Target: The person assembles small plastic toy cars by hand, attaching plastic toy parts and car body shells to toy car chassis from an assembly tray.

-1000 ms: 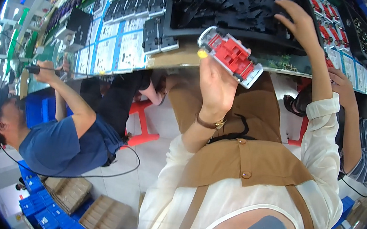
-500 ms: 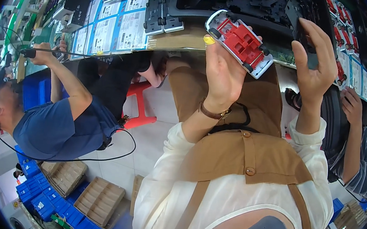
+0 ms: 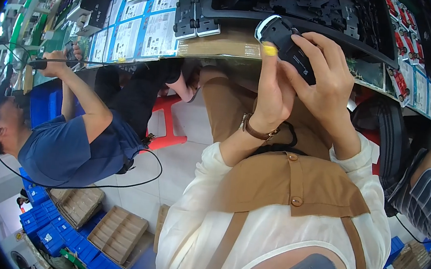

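A toy car (image 3: 277,32) lies wheels-up above the table's front edge, a black base plate covering its underside and a white end showing at the upper left. My left hand (image 3: 273,96) grips it from below, with a yellow wrap on one fingertip. My right hand (image 3: 326,75) is closed over the car's near right side, its fingers pressed on the black base plate. Part of the car is hidden behind my right fingers.
A black tray (image 3: 302,26) of loose black base plates lies beyond my hands. Toy cars with black bases (image 3: 188,20) stand at its left, red car undersides (image 3: 399,83) at its right. A co-worker in blue (image 3: 65,144) sits left; a striped sleeve (image 3: 429,196) shows at right.
My right hand, earlier apart and spread, has come onto the toy car. A black base plate now covers the red underside. The co-worker's hand at right has moved farther up.
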### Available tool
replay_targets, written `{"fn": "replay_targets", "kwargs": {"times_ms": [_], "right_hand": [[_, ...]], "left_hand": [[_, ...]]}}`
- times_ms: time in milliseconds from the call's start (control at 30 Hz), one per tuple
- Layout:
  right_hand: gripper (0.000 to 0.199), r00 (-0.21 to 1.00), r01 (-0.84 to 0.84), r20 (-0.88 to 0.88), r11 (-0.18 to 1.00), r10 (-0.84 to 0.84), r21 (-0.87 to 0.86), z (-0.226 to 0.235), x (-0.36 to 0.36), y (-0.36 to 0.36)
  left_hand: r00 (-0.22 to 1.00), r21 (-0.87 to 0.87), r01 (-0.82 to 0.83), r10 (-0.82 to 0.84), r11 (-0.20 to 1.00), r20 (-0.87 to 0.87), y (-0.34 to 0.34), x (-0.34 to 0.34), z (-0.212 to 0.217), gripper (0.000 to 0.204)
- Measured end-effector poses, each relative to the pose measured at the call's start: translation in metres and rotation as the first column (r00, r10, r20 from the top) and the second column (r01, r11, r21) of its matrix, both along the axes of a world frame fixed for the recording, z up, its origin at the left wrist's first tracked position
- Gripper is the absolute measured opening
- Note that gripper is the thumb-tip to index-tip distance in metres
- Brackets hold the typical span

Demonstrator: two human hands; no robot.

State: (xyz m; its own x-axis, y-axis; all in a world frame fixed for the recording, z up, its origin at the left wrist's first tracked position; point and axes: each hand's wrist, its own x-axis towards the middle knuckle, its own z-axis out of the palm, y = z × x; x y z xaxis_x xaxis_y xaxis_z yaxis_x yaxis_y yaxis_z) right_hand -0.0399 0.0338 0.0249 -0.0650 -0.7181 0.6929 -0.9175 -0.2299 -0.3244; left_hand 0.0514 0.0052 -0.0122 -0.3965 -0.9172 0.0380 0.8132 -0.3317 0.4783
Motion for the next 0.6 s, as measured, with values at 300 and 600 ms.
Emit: {"fn": "replay_targets", "kwargs": {"times_ms": [300, 600], "right_hand": [[0.042, 0.973, -0.166, 0.172, 0.984, 0.154, 0.057, -0.004, -0.005, 0.004], [0.044, 0.338, -0.430, 0.941, 0.892, 0.017, 0.138, -0.026, -0.005, 0.022]], "left_hand": [[0.993, -0.062, -0.040, 0.047, 0.997, 0.109, -0.008, 0.004, -0.005, 0.031], [0.979, -0.157, -0.133, 0.154, 0.979, 0.133, -0.006, -0.002, 0.000, 0.037]]}}
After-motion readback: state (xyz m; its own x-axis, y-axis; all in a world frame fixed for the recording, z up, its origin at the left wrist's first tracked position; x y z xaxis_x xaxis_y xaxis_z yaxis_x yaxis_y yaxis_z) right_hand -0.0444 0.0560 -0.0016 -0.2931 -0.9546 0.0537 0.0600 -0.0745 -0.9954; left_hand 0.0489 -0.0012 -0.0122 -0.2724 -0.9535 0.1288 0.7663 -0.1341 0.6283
